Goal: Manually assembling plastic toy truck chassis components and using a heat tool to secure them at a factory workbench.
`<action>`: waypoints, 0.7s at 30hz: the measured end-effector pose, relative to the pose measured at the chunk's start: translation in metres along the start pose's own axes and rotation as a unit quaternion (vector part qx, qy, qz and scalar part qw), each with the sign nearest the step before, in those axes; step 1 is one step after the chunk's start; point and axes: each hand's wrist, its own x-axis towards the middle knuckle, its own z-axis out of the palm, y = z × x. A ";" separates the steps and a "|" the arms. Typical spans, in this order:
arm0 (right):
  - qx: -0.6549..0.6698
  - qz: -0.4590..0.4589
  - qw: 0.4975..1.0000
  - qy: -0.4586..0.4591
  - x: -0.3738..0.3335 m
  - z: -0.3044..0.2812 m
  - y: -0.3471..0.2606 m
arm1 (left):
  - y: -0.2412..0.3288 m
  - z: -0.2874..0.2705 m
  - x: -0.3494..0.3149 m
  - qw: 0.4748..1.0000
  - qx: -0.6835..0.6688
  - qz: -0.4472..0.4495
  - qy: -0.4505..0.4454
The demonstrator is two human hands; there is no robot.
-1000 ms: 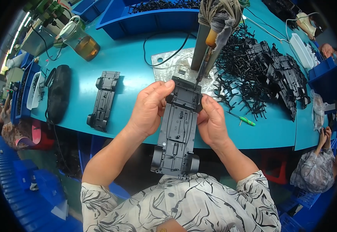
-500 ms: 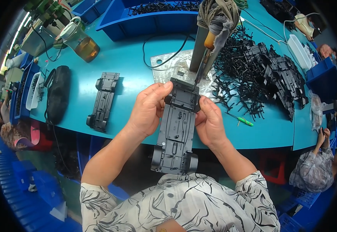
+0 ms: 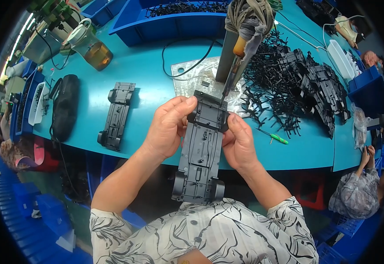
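Observation:
Both my hands grip a black plastic toy car chassis (image 3: 200, 149) near its far end, tilted toward me over the table's front edge. My left hand (image 3: 167, 125) pinches its left side, thumb on top. My right hand (image 3: 239, 141) holds the right side the same way; the fingers beneath are partly hidden. Just over the far end stands the dark tip of a soldering iron (image 3: 230, 83), fixed to a metal post and wrapped in grey cloth. Whether the tip touches the plastic I cannot tell. Under the post lies a scuffed metal plate (image 3: 192, 68).
Another black chassis (image 3: 117, 115) lies on the teal table (image 3: 152, 88) at left, beside a black pouch (image 3: 65, 108) and a jug of amber liquid (image 3: 93, 48). Black small parts (image 3: 266, 79) and stacked chassis (image 3: 319, 88) heap at right, near a green-handled screwdriver (image 3: 279, 138). Behind is a blue bin (image 3: 170, 28).
The chassis has shifted slightly toward me, its near end lower in view. Both hands keep their hold, and the iron stays in place near the far end.

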 end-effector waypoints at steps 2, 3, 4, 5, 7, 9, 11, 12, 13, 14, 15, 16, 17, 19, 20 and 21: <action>-0.004 0.000 1.000 -0.001 0.000 -0.001 0.001 | -0.003 -0.003 0.002 1.000 -0.015 -0.007 -0.005; -0.001 -0.001 1.000 -0.001 -0.001 -0.001 0.002 | -0.004 -0.005 0.003 1.000 -0.015 -0.007 -0.005; 0.002 -0.002 1.000 -0.001 -0.001 -0.002 0.003 | -0.006 -0.007 0.004 1.000 -0.010 -0.012 0.000; 0.002 -0.002 1.000 0.000 0.000 -0.004 0.004 | -0.007 -0.008 0.004 1.000 -0.006 -0.017 0.005; -0.002 0.006 1.000 0.013 0.000 -0.006 0.005 | -0.004 -0.005 0.004 1.000 -0.006 -0.020 0.009; -0.001 0.005 1.000 0.017 0.000 0.000 0.001 | -0.004 -0.004 0.005 1.000 -0.004 -0.022 0.015; -0.003 0.002 1.000 0.021 0.001 0.001 -0.001 | -0.005 -0.005 0.007 1.000 -0.014 -0.020 0.010; -0.002 -0.002 1.000 0.017 0.002 -0.001 0.000 | -0.005 -0.005 0.008 1.000 -0.014 -0.020 0.010; -0.002 -0.006 1.000 0.012 0.003 -0.002 0.000 | -0.004 -0.005 0.008 1.000 -0.014 -0.017 0.008; -0.002 -0.005 1.000 0.012 0.003 -0.001 0.000 | -0.004 -0.005 0.008 1.000 -0.014 -0.014 0.007; -0.002 -0.004 1.000 0.010 0.004 0.000 0.000 | -0.003 -0.005 0.008 1.000 -0.015 -0.013 0.007; -0.001 -0.002 1.000 0.009 0.004 0.001 -0.001 | -0.002 -0.005 0.007 1.000 -0.014 -0.014 0.008; -0.002 -0.002 1.000 0.009 0.004 0.001 0.000 | -0.002 -0.004 0.007 1.000 -0.013 -0.016 0.008; -0.001 0.001 1.000 0.021 0.004 -0.001 0.001 | -0.001 -0.005 0.006 1.000 -0.011 -0.013 0.007; -0.001 0.002 1.000 0.021 0.004 -0.001 0.001 | -0.001 -0.005 0.006 1.000 -0.009 -0.010 0.008; 0.000 0.004 1.000 0.015 0.004 0.000 0.002 | 0.000 -0.005 0.005 1.000 -0.009 -0.010 0.008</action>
